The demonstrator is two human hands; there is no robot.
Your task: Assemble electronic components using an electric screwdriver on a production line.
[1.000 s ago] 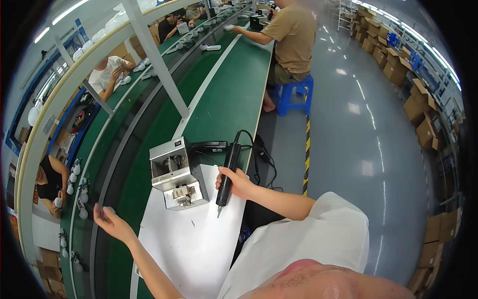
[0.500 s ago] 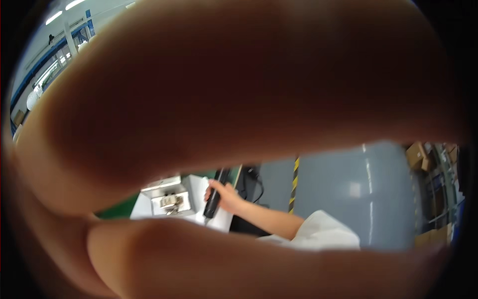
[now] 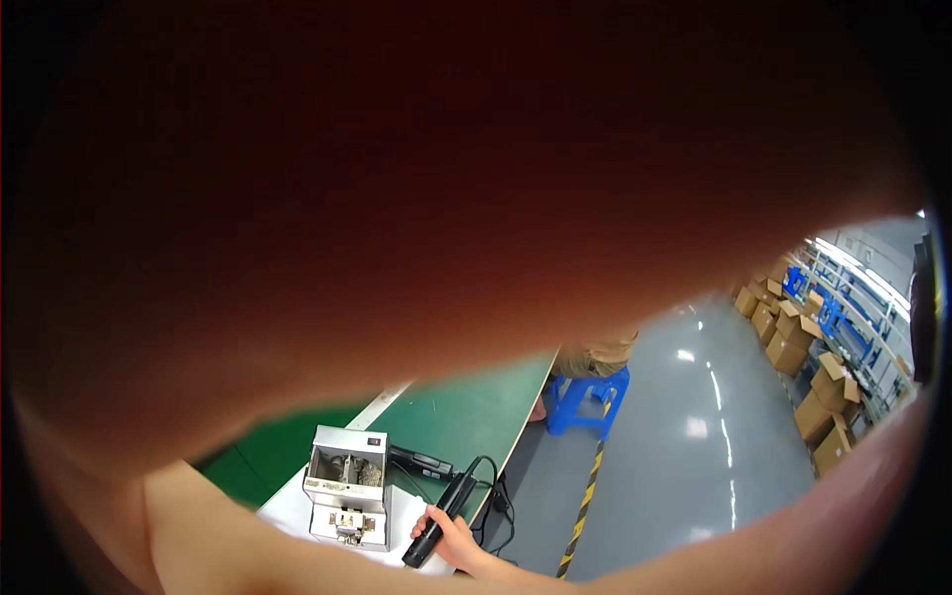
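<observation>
Blurred skin, apparently my left hand (image 3: 397,228), covers the upper part of the head view right in front of the lens. Its fingers lie above and below a gap, too close to read their grip. Through that gap, my right hand (image 3: 456,545) is closed around a black corded electric screwdriver (image 3: 451,504), held tilted at the table's near edge. To its left stands a metal screw feeder (image 3: 373,501) with an open hopper of small metal pieces, on a white sheet (image 3: 288,511).
A black device (image 3: 424,462) lies on the green table (image 3: 486,397) behind the feeder. A person (image 3: 600,355) sits on a blue stool (image 3: 587,402) at the table's far right. Yellow-black tape (image 3: 585,496) marks the grey floor. Cardboard boxes (image 3: 788,342) line shelving at the right.
The view has swung, showing more table, the whole feeder and the seated person. The skin before the lens has shifted. My right hand keeps its hold on the screwdriver.
</observation>
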